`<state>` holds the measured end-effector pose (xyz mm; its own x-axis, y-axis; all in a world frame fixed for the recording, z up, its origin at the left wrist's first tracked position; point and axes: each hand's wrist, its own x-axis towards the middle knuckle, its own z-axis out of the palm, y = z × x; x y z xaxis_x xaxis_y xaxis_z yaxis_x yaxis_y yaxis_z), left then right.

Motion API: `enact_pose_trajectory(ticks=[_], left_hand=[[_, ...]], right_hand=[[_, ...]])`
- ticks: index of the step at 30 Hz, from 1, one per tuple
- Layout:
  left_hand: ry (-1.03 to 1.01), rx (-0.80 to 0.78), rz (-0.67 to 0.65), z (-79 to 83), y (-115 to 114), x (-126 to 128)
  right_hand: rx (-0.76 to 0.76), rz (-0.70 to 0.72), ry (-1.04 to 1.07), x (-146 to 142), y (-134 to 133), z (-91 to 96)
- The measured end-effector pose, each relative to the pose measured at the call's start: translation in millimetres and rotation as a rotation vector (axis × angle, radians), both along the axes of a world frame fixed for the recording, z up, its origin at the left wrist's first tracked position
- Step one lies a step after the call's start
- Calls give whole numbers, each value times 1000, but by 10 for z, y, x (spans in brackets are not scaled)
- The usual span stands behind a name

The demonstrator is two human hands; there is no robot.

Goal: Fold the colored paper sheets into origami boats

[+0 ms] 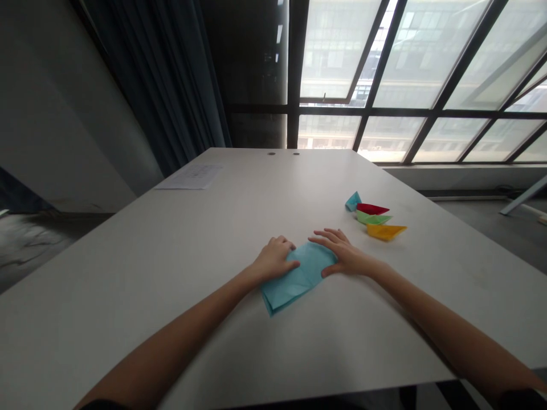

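Left hand (276, 256), fingers curled into a loose fist, and right hand (342, 253), flat with fingers spread, both press on a light-blue paper sheet (294, 285). The sheet lies only partly folded on the desk (171, 256). Beyond it, to the right, four folded paper shapes already rest: blue (352, 201), red (372, 208), green (372, 218) and yellow (384, 231).

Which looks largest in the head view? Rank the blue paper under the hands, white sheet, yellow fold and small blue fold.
1. Blue paper
2. White sheet, though it lies farther off, so its place is unsure
3. Yellow fold
4. Small blue fold
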<state>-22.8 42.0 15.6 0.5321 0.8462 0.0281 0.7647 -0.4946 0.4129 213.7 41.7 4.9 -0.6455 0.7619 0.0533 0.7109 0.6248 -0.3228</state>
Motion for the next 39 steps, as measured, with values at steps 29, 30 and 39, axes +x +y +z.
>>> enact_pose_trajectory(ticks=[29,30,39], left_hand=[[-1193,-662,271,-18,89,51],[-1186,-660,278,-24,94,48],[-1009,-610,231,-74,57,61]], right_hand=[[-798,-414,1317,-169,10,-120],[-806,-418,1312,-168,9,-117],[-651,-330,1134,-199,-43,-113]])
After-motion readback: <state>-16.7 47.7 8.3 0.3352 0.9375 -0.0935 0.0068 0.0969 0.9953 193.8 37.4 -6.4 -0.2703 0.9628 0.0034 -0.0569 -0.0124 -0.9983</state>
